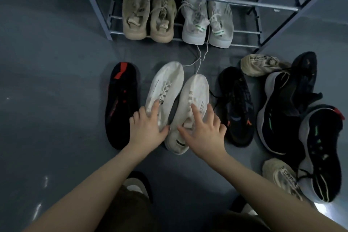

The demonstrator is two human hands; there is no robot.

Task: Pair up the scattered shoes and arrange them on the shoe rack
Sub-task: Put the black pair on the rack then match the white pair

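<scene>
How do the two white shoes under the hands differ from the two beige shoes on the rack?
The white shoes lie on the floor; the beige shoes sit on the rack. The left hand and right hand touch the white shoes; nothing touches the beige shoes. The white shoes splay apart at the toes; the beige shoes sit parallel. Both are matched pairs, toes away from the person.

Bare grey floor (pixel 47 81) is seen left of the shoe rack (pixel 244 3), unobstructed. The rack's bottom tier is filled at left and middle by a tan pair (pixel 148 19) and a pale grey pair (pixel 207 20); free bars are left at its right end. In front of the rack, the floor is blocked by a black-red shoe (pixel 121 103), two white shoes (pixel 177 98) lying side by side, and a crowded heap of dark shoes (pixel 282 111) to the right. A white lace (pixel 199 56) is trailed from the rack across the gap to the white shoes.
</scene>
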